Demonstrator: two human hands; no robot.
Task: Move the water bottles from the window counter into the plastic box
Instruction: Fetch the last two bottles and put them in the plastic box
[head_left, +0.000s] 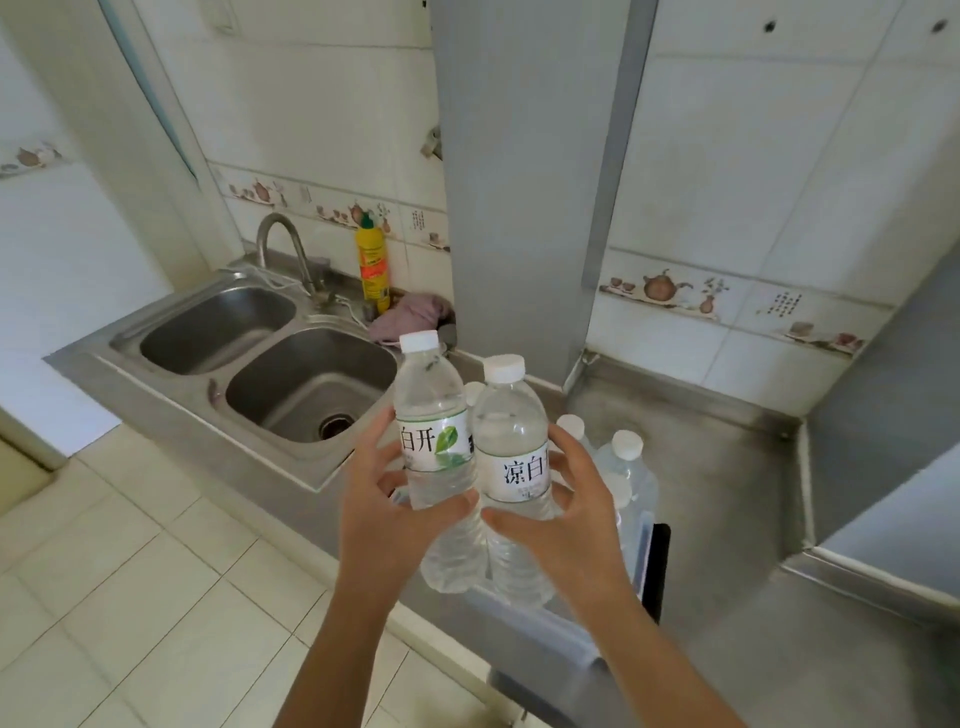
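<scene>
We saw 2 water bottles held up side by side over the steel counter (727, 493), their bodies touching. The left hand (384, 499) was wrapped round the left bottle (434, 441), thumb across the front below its label and fingers behind. The right hand (566, 514) grasped the right bottle (511, 452) in the same way, thumb low on the front and fingers curled round its right side. Both bottles stood nearly upright, white caps on, the left one leaning slightly left.

Beneath and behind them sat the clear plastic box (641, 525), already holding other capped bottles (626, 457); we could make out 3 caps there. The bases of the 2 held bottles hung just above the box's near edge, though we could not tell whether they touched it.

To the left lay a double sink (260, 358) with a curved tap (283, 244), a yellow detergent bottle (373, 270) and a pinkish cloth (410, 314) behind it.
</scene>
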